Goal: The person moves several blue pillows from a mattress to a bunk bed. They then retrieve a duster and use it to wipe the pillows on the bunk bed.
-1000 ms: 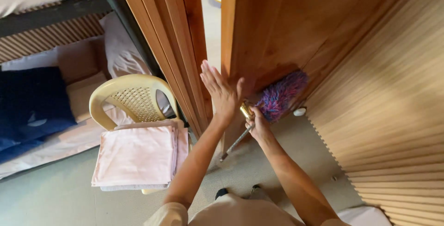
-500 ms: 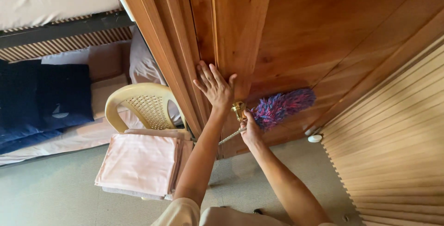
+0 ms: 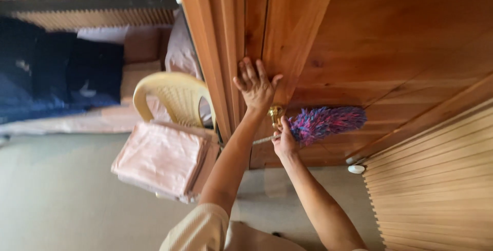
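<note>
While the wooden door (image 3: 287, 35) is braced under the left hand (image 3: 255, 86), fingers spread flat, the duster (image 3: 323, 122), gripped by the right hand (image 3: 283, 140) below the brass knob (image 3: 276, 112), is best swept lightly.

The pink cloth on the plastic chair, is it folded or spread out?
Folded. The pink cloth lies as a flat stack on the seat of the cream plastic chair, with layered edges showing along its right side.

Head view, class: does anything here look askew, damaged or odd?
Nothing looks damaged or spilled. One oddity: the right hand holds a duster while at the brass knob; the left hand lies flat on the door.
</note>
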